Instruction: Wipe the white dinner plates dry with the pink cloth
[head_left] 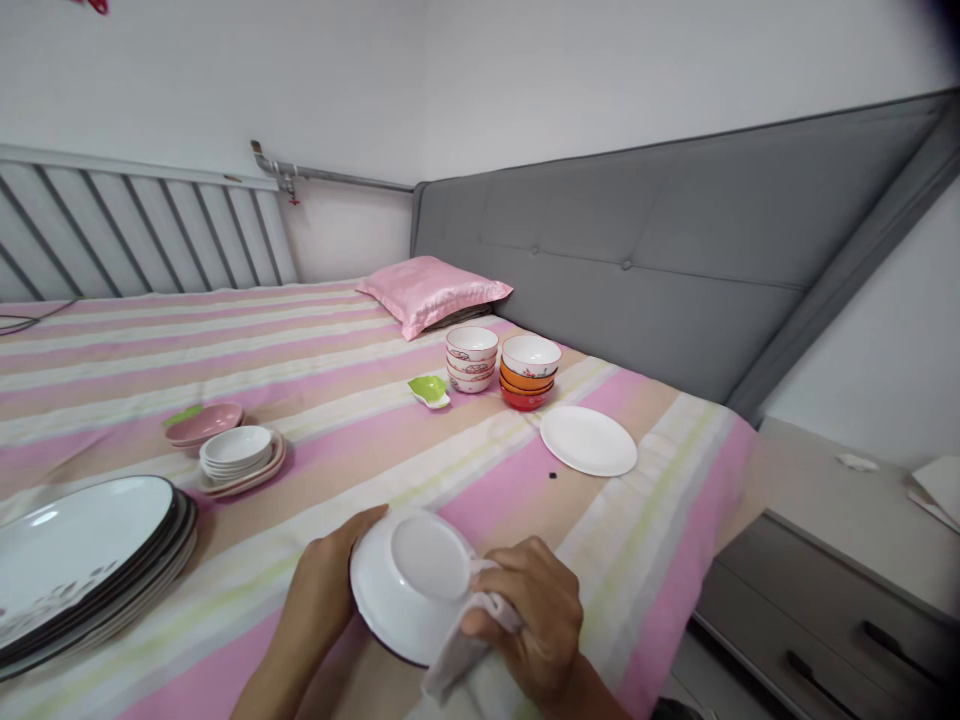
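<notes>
A white bowl with a dark rim is tilted so that its underside and foot ring face me. My left hand grips it by its left edge; most of those fingers are hidden behind the bowl. On the other side, my right hand is closed around a pale cloth, which lies against the bowl's right side. Beyond the bowl, a flat white plate lies on the striped bedsheet, with a small black piece close by.
Two bowl stacks, white and orange-red, stand near a green leaf-shaped dish. To the left are stacked plates, small white bowls and pink dishes. A pink pillow and grey headboard lie beyond; a nightstand stands right.
</notes>
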